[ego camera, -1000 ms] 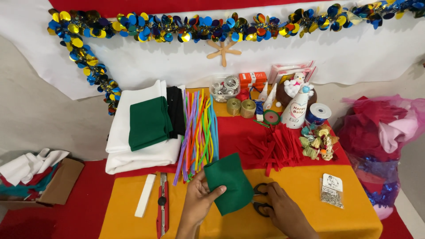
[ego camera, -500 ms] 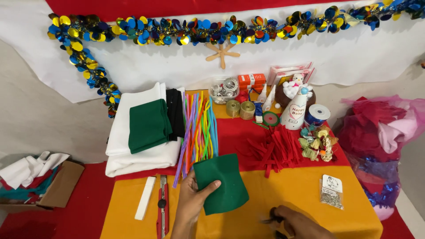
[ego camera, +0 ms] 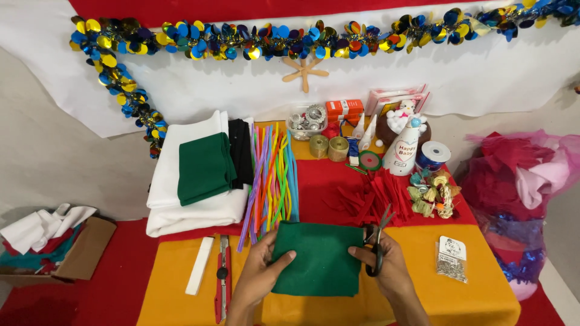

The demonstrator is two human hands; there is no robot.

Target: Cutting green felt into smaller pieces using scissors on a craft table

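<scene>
Head view, looking straight down.

Held a green felt sheet [ego camera: 317, 259] flat on the orange worktop [ego camera: 483, 299]. Gripped its left edge with the left hand [ego camera: 260, 274], thumb on top and fingers tucked beneath. Pinched its right edge with the right hand [ego camera: 386, 265], which was also clenched around dark-handled scissors [ego camera: 376, 241]. Pointed the blades away from the body, slightly parted, just past the felt's far right corner.

Judged best for this step: to keep the felt taut and level between both grips, to keep the left thumb well back from the blades, and to keep the scissor tips clear of the red felt strips [ego camera: 368, 196] lying just beyond the felt.

Packages and labels, each placed from the felt:
- Right of it, near: a small clear packet [ego camera: 452, 258] with a white printed card, lying flat.
- Beyond it and to the right: a white cone-shaped bottle [ego camera: 405, 151] with a printed label, standing upright.
- Just right of that bottle: a blue spool [ego camera: 432, 155].
- Far beyond the felt, against the white backdrop: stacked orange boxes [ego camera: 344, 110] and a pink-edged window package [ego camera: 396, 96].
- Left of it, near: a red box cutter [ego camera: 222, 284] beside a white strip [ego camera: 199, 273].
- Well to the left, off the worktop: an open cardboard box [ego camera: 66, 253] of cloth scraps.

Could not read any small print clearly.
</scene>
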